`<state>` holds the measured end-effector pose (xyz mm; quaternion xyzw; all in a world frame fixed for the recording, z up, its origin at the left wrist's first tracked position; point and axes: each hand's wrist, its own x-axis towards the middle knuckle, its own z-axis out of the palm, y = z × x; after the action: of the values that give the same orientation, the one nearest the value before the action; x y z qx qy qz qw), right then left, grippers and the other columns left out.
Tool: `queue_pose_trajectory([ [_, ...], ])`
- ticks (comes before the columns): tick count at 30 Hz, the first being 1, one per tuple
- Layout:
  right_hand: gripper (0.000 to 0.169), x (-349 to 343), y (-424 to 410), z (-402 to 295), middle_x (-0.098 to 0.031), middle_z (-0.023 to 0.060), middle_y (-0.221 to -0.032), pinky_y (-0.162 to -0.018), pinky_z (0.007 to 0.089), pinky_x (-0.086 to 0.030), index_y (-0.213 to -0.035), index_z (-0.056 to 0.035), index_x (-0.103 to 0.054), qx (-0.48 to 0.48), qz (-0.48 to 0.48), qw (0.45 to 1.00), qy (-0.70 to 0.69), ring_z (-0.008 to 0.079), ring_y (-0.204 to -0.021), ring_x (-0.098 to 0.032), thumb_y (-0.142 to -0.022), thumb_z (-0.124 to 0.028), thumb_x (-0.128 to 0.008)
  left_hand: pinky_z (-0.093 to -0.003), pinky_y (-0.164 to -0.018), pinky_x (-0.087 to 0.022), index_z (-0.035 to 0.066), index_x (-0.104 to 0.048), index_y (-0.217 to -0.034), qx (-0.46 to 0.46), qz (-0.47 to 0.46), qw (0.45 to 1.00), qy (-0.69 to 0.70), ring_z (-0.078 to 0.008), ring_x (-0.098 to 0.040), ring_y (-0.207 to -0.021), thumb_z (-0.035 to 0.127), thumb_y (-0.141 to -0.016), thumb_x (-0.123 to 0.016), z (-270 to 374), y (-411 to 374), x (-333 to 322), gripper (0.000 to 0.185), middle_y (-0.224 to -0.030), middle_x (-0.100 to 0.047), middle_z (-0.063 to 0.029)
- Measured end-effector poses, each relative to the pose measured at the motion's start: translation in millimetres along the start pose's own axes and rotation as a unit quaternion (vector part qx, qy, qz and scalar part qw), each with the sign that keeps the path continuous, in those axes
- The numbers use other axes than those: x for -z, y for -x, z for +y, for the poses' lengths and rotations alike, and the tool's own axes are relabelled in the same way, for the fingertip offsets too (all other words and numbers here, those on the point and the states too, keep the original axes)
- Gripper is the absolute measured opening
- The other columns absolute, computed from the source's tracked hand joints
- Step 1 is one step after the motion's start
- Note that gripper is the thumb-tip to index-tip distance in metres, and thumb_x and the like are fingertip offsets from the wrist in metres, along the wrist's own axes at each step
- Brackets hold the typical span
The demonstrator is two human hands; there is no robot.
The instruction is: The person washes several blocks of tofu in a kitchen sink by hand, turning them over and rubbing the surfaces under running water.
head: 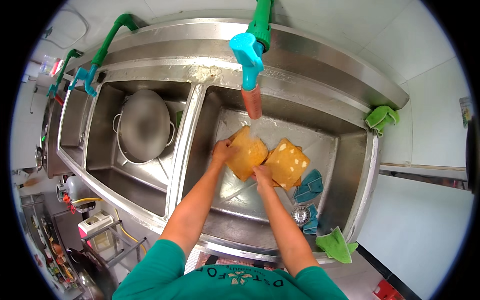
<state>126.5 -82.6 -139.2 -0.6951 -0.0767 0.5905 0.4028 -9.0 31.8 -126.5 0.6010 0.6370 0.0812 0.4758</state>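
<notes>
My left hand [224,151] grips the left edge of a square orange-yellow cloth or pad [246,153], below the red hose end [251,102] of a blue tap [247,56]. Water seems to fall on the cloth. My right hand [263,174] pinches its lower right corner. Beside my right hand, a second square orange cloth with pale spots [287,163] lies on similar pieces on the bottom of the steel sink [240,228]. Teal folded cloths [309,185] lie to the right, one partly beneath the round metal drain strainer [300,215].
The left basin [127,195] holds a large two-handled metal pot [145,125]. Green cloths hang over the sink's right rim [382,118] and near corner [335,245]. Green pipes with blue taps [88,80] stand at the back left. A gas cylinder [78,189] stands at the lower left.
</notes>
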Motion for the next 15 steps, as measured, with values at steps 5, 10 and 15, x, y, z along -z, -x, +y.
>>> queue_pose_trajectory([
  [5, 0.027, 9, 28, -31, -0.056, 0.0050, -0.087, -0.060, 0.0287, -0.045, -0.097, -0.0028, -0.049, -0.066, -0.050, 0.966, -0.246, 0.0178, -0.071, -0.055, -0.076, -0.019, -0.057, -0.0198, -0.050, -0.036, 0.001, -0.057, -0.077, -0.042, -0.092, 0.947, 0.304, -0.0068, -0.048, -0.058, 0.015, -0.071, -0.061, 34, 27, 19, 0.016, -0.066, -0.054, 0.0004],
  [10, 0.031, 9, 38, -86, -0.054, 0.0068, -0.097, -0.071, 0.0290, -0.044, -0.107, -0.0005, -0.043, 0.105, -0.140, 0.944, -0.281, 0.0180, -0.082, -0.055, -0.079, -0.010, -0.052, -0.0228, -0.058, -0.041, 0.001, -0.055, -0.087, 0.021, -0.065, 0.958, 0.278, -0.0110, -0.051, -0.061, 0.022, -0.076, -0.058, 47, 24, 25, 0.024, -0.071, -0.056, -0.0011],
  [15, 0.037, -22, 67, -133, -0.048, 0.0162, -0.107, -0.073, 0.0324, -0.043, -0.112, 0.0007, -0.038, 0.306, -0.084, 0.923, 0.216, 0.0264, -0.093, -0.050, -0.078, -0.011, -0.048, -0.0312, -0.071, -0.043, 0.008, -0.047, -0.107, -0.083, 0.095, 0.907, 0.401, -0.0204, -0.053, -0.082, 0.036, -0.081, -0.048, 32, -6, -23, 0.039, -0.092, -0.055, -0.0082],
])
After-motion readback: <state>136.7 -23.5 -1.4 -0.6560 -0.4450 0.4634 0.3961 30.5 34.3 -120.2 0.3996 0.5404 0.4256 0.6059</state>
